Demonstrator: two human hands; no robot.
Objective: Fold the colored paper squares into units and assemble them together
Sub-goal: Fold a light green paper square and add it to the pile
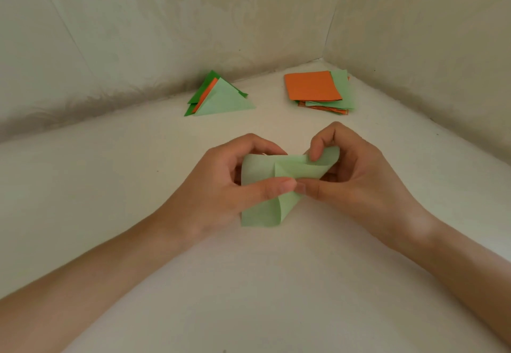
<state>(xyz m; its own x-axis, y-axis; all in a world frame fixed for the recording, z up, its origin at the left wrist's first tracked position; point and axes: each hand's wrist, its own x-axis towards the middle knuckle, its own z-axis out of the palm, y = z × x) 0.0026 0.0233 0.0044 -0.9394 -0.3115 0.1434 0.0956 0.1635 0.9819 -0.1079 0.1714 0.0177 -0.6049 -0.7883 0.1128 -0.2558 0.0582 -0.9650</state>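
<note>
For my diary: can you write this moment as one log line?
step: folding; left hand: pinches green paper; right hand: pinches it; triangles: back left; stack: back right

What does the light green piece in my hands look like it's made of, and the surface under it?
The light green sheet looks like thin, matte paper: it holds sharp creases and bends softly where the left hand and right hand pinch it. The surface looks like off-white matte cloth or a soft covering, faintly textured and without shine; the picture leaves that open.
</note>
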